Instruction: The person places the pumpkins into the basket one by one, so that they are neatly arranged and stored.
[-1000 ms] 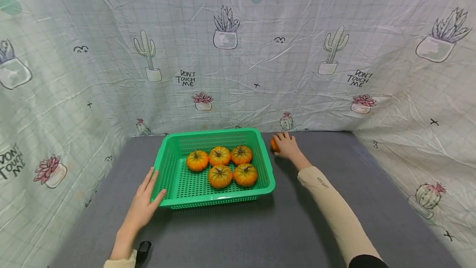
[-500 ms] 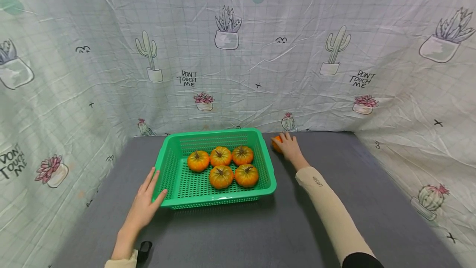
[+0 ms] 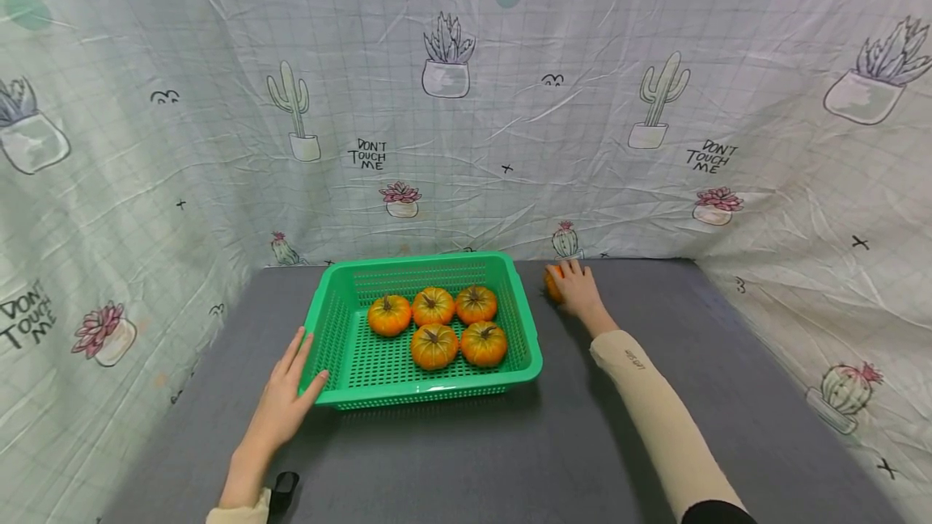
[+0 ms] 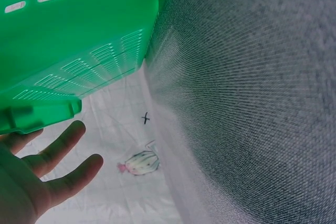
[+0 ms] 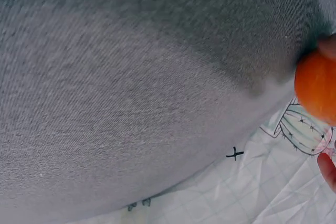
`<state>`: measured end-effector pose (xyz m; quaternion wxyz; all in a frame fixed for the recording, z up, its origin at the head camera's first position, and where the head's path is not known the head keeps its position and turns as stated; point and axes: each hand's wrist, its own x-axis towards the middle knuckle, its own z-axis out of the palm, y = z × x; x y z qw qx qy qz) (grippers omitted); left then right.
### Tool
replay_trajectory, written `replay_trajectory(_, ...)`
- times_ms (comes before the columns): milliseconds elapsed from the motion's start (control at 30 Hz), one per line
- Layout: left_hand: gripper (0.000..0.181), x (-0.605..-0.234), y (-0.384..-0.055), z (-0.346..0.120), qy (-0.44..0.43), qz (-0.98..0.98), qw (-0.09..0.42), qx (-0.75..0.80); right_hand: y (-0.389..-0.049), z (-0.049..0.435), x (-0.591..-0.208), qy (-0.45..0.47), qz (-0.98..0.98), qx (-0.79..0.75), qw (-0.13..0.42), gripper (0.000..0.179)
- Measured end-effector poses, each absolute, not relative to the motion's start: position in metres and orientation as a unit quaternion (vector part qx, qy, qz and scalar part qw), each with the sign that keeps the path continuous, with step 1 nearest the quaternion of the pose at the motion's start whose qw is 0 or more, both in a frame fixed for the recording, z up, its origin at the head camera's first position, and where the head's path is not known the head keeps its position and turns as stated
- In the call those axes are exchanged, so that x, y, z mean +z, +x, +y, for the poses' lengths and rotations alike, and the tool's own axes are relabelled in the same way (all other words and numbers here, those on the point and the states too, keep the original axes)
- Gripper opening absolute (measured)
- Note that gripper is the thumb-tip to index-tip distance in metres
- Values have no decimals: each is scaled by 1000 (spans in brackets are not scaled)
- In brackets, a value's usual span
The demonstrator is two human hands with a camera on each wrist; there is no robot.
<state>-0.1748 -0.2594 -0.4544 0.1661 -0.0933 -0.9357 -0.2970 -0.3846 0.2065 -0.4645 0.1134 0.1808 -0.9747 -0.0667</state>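
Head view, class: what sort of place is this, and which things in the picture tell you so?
Probably a makeshift recording booth, not a kitchen or shop. A wrinkled cactus-print cloth hangs as backdrop on three sides, a plain grey tabletop fills the floor of it, and the only props are a green basket and small pumpkins.

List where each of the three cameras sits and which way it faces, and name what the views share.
Head: worn on the head, looking forward and down at the grey table, green basket, both forearms, left hand and right hand.
Left wrist: beside the basket's corner; the left hand's straight fingers show.
Right wrist: low over the table, facing the orange pumpkin; fingertips show.
Shared: head and left wrist show the basket; head and right wrist show that pumpkin.
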Motion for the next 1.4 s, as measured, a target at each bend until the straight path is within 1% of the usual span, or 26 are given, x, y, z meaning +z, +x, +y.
replay_trajectory(100,63,-454,-174,-260,-93,-936,166,-298,-384,210,-463,170,-978,-40,117,81)
replay_trajectory(267,63,-453,-173,-260,-89,-936,167,-296,-381,214,-462,156,-980,13,120,82)
replay_trajectory(433,63,-452,-172,-259,-90,-936,169,-295,-378,218,-464,149,-981,48,111,82)
replay_trajectory(600,63,-452,-172,-258,-91,-936,167,-296,-377,222,-466,156,-982,41,102,85)
replay_trajectory(767,63,-452,-172,-259,-89,-937,167,-295,-376,223,-466,164,-981,35,96,81)
replay_trajectory(933,63,-452,-172,-259,-91,-936,168,-296,-375,222,-465,169,-980,43,100,79)
replay_trajectory(1233,63,-452,-173,-258,-93,-937,167,-294,-373,223,-470,164,-979,57,104,83)
replay_trajectory(1400,63,-452,-173,-258,-94,-937,167,-293,-373,225,-471,166,-978,59,107,81)
